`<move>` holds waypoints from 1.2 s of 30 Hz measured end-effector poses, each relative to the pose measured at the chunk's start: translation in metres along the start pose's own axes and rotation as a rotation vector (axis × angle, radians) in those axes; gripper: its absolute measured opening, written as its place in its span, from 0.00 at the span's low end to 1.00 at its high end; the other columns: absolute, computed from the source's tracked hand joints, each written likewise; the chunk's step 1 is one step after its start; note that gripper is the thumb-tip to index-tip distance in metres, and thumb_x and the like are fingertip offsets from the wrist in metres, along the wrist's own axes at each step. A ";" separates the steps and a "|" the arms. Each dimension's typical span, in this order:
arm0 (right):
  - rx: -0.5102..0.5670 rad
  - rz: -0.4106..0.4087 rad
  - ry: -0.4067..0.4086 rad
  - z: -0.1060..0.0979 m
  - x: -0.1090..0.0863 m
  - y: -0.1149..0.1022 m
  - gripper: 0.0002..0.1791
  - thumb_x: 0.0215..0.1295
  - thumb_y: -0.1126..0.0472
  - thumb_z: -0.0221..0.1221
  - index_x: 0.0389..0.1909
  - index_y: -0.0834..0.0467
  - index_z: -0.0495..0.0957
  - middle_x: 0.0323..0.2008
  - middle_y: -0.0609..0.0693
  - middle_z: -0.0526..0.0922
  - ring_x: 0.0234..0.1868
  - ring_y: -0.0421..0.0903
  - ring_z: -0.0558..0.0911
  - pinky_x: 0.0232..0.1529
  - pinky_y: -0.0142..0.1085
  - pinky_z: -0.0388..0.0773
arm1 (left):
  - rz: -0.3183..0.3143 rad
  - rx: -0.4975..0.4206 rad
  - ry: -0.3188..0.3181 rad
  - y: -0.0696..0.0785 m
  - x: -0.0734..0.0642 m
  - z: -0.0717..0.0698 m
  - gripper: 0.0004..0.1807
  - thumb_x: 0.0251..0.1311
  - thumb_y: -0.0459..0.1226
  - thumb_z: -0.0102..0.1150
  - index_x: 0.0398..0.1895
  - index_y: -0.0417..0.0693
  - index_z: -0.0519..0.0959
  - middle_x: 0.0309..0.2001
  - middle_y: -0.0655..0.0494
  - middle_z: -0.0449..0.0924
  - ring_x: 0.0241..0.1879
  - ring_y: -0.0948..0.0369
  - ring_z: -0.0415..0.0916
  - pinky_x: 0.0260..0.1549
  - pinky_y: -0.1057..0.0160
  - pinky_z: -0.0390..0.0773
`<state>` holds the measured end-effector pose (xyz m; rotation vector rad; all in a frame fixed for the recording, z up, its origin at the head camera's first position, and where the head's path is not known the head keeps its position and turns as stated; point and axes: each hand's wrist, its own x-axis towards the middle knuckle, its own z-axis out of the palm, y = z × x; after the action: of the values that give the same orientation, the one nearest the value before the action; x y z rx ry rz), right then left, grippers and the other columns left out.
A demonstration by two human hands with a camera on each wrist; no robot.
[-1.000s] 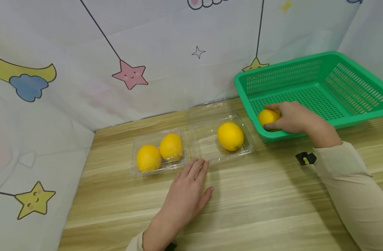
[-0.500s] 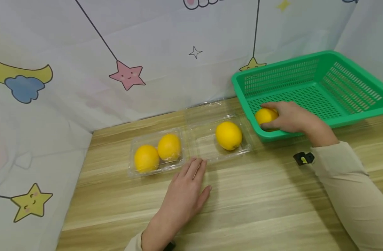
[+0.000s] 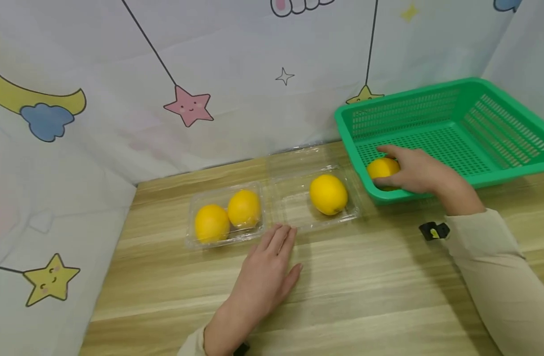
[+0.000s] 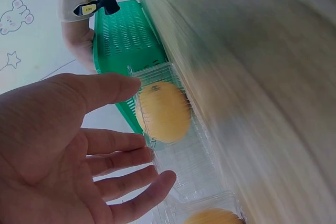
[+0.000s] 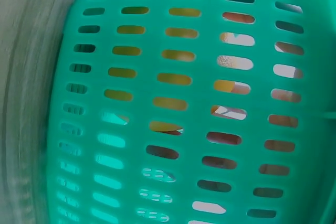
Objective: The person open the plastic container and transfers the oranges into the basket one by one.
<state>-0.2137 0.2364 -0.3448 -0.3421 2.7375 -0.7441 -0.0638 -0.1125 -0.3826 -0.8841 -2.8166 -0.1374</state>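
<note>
My left hand (image 3: 265,272) lies flat with fingers extended, its fingertips at the front edge of the clear plastic clamshell box (image 3: 292,206); whether they touch it I cannot tell. One yellow lemon (image 3: 328,194) sits in the right side of that open box. My right hand (image 3: 416,169) reaches into the green basket (image 3: 432,134), thumb and fingers round a lemon (image 3: 381,168) in its near left corner. In the right wrist view the slotted basket wall (image 5: 202,103) hides most of the hand and fruit.
Left of the open box is another clear clamshell box (image 3: 236,238) with two lemons, a left one (image 3: 211,223) and a right one (image 3: 244,208). A white cloth (image 3: 236,59) with printed stars hangs behind the wooden table (image 3: 165,306).
The head view has shifted slightly. A small gap now shows between the upper finger of my right hand and the lemon's top. The left hand stays in place.
</note>
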 end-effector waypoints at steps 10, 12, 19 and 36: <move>-0.009 -0.028 0.030 0.003 -0.001 0.001 0.44 0.75 0.47 0.62 0.80 0.69 0.57 0.60 0.72 0.78 0.49 0.62 0.80 0.48 0.56 0.78 | 0.010 -0.009 0.025 0.000 0.002 0.001 0.35 0.67 0.46 0.72 0.71 0.35 0.75 0.67 0.43 0.78 0.70 0.46 0.74 0.72 0.52 0.72; -0.009 -0.023 0.030 0.003 -0.002 0.001 0.44 0.76 0.47 0.61 0.80 0.69 0.57 0.59 0.72 0.78 0.49 0.62 0.80 0.48 0.56 0.77 | 0.012 -0.006 0.027 0.000 0.002 0.001 0.35 0.67 0.46 0.72 0.71 0.35 0.75 0.67 0.43 0.78 0.70 0.46 0.74 0.72 0.52 0.72; -0.013 -0.035 0.088 0.005 -0.001 0.001 0.43 0.80 0.41 0.55 0.80 0.68 0.59 0.73 0.74 0.68 0.66 0.71 0.73 0.62 0.67 0.71 | 0.012 0.009 0.030 0.000 0.000 0.005 0.35 0.68 0.47 0.71 0.72 0.36 0.75 0.68 0.44 0.78 0.71 0.47 0.74 0.71 0.53 0.72; 0.156 -0.603 0.671 0.051 -0.040 -0.092 0.08 0.71 0.71 0.64 0.48 0.63 0.86 0.43 0.53 0.88 0.39 0.47 0.83 0.43 0.35 0.80 | 0.097 -0.043 -0.153 -0.023 -0.016 -0.001 0.47 0.76 0.54 0.60 0.86 0.44 0.51 0.84 0.46 0.56 0.83 0.51 0.54 0.68 0.44 0.75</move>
<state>-0.1452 0.1477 -0.3304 -1.0818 3.1643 -1.4350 -0.0639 -0.1399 -0.3851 -1.0822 -2.9129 -0.1227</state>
